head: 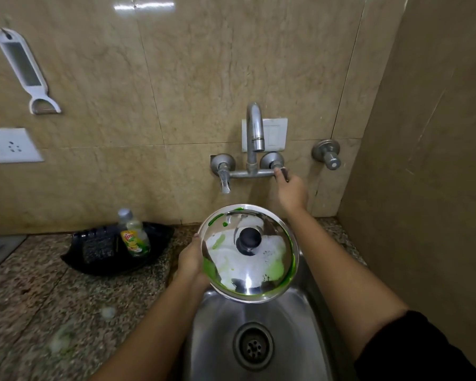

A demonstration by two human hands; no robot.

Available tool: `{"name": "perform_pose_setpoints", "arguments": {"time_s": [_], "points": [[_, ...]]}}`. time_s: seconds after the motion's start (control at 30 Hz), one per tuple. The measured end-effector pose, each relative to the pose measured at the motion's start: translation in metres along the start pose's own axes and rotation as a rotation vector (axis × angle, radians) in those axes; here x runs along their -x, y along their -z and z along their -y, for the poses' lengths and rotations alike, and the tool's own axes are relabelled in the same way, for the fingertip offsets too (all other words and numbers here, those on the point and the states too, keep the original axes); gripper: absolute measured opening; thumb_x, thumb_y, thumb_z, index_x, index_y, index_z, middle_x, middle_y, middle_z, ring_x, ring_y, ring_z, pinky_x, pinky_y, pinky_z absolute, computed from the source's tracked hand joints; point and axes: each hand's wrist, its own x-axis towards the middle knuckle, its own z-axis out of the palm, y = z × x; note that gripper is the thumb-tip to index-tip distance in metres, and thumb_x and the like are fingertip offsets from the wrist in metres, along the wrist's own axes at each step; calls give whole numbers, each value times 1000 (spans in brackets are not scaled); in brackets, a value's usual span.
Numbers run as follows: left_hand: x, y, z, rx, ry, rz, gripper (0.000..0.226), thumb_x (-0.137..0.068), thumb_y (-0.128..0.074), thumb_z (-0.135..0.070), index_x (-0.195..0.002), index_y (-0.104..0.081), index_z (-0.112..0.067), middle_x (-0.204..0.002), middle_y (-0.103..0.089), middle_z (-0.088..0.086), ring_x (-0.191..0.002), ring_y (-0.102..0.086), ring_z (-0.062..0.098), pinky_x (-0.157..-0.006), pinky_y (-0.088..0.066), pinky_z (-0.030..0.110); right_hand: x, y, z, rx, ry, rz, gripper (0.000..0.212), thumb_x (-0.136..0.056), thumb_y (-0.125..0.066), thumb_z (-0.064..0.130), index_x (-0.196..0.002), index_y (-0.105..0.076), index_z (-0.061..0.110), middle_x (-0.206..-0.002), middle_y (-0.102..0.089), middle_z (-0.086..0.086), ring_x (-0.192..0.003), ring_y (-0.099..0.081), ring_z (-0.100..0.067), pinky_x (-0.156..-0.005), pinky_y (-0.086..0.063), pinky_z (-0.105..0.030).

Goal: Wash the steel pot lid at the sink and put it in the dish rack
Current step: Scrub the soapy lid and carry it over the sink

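Note:
The steel pot lid [261,273], round with a black knob, hangs over the steel sink [291,334], smeared with green soap and white foam. My left hand [193,261] grips its left rim and holds it tilted toward me. My right hand [289,188] reaches up to the wall tap [254,133] and closes on the right tap handle [282,170]. No water comes from the spout. No dish rack shows in this view.
A black tray [154,259] on the granite counter [39,298] holds a dish soap bottle [134,235] and a dark scrubber [98,247]. Foam spots lie on the counter. A peeler [25,70], a socket [11,145] and a second valve [327,155] are on the wall.

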Motion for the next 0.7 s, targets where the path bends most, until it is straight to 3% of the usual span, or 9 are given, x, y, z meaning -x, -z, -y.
{"name": "perform_pose_setpoints", "arguments": {"time_s": [0.17,0.3,0.4,0.47,0.57,0.7], "points": [[-3,3,3,14,17,16,51,-99,-40,-39,-129,-54,-1,-125,-60,22,-90,-61,34,-64,-47,38,1,-2,2,-53,-20,-8,41,-98,-36,47,-81,-57,16,-78,-59,-9,-76,-55,-25,-67,-38,-32],[-6,0,2,46,25,3,51,-99,-38,-40,-133,-50,-3,-130,-57,21,-95,-60,35,-65,-47,42,0,3,5,-130,-72,13,45,-97,-38,47,-74,-55,12,-75,-60,-9,-76,-59,-27,-66,-42,-34],[-16,-1,3,39,43,2,53,-97,-41,-43,-132,-51,-5,-127,-59,19,-100,-61,35,-69,-48,45,1,11,6,-141,-94,106,47,-98,-36,45,-84,-58,7,-74,-55,-7,-77,-52,-23,-61,-35,-31],[-23,-2,5,48,49,1,55,-96,-42,-44,-130,-51,-2,-125,-60,14,-107,-59,32,-76,-50,47,1,16,3,-143,-90,181,51,-99,-34,44,-101,-63,2,-89,-58,-10,-86,-54,-23,-69,-35,-31],[-26,-6,5,73,32,-24,52,-97,-43,-41,-129,-53,-2,-121,-61,18,-98,-60,34,-71,-50,45,5,19,-8,-110,-30,226,47,-99,-37,42,-117,-60,5,-111,-64,-13,-96,-55,-21,-79,-36,-30],[-14,-14,1,103,8,-43,48,-98,-43,-38,-127,-52,-1,-104,-63,18,-79,-60,32,-73,-46,47,9,17,-8,-81,15,169,45,-96,-42,47,-110,-64,10,-104,-68,-12,-91,-60,-23,-72,-39,-31]]}}
